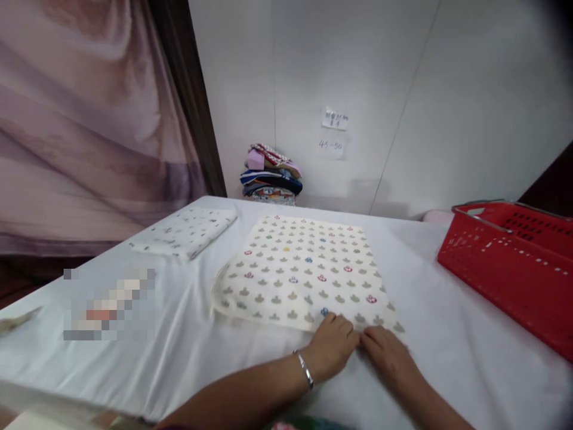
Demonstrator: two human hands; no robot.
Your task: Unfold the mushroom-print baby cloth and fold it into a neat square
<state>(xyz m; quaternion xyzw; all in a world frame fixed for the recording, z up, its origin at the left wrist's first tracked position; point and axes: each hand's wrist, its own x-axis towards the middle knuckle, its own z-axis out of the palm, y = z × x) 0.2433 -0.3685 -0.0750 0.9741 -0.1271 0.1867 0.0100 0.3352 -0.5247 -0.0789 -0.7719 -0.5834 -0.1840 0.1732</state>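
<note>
Two bare forearms [250, 391] reach over the white-covered surface [179, 352], one silver bracelet [304, 370] on the left wrist. Left hand [331, 346] and right hand [389, 355] meet at the near edge of one cream cloth printed with repeated small motifs [299, 269], which lies flat just ahead of the fingers [344, 325]. Both sets of fingers are curled almost closed on that edge; their tips are hidden, so I cannot tell whether they pinch it. Farther off to the fingers' left lies one folded white printed cloth [183, 233], with one pixelated item [111, 304] nearer. One red plastic basket [505, 269] stands to their right. Well beyond them are one stack of folded fabrics [271, 179] and two paper notes [335, 119] on the wall [358, 60].
</note>
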